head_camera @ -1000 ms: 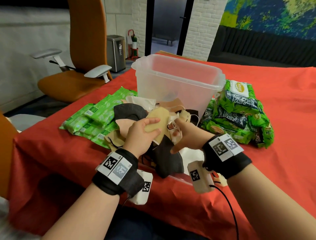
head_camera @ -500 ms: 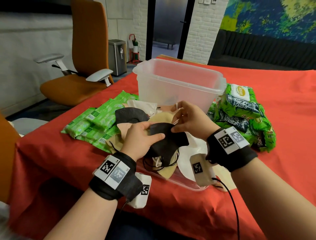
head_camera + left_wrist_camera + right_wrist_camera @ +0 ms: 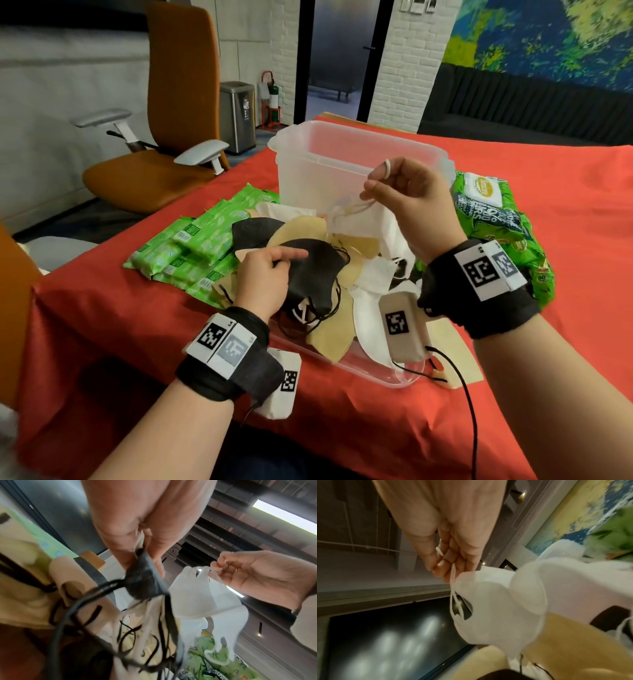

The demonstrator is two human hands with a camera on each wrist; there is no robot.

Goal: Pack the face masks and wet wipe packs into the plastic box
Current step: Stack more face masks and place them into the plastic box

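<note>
A clear plastic box stands open on the red table. In front of it lies a heap of black, beige and white face masks. My left hand grips a black mask low over the heap. My right hand is raised before the box wall and pinches the ear loop of a white mask, which hangs below it. Light green wet wipe packs lie left of the heap. Dark green wipe packs lie at the right.
A clear lid lies under the masks near the table's front edge. An orange office chair stands off the table's left side. The red tablecloth stretches bare to the right and behind the box.
My right hand rose from the heap towards the box, drawing a white mask up by its loop. My left hand kept hold of the black mask, low over the heap.
</note>
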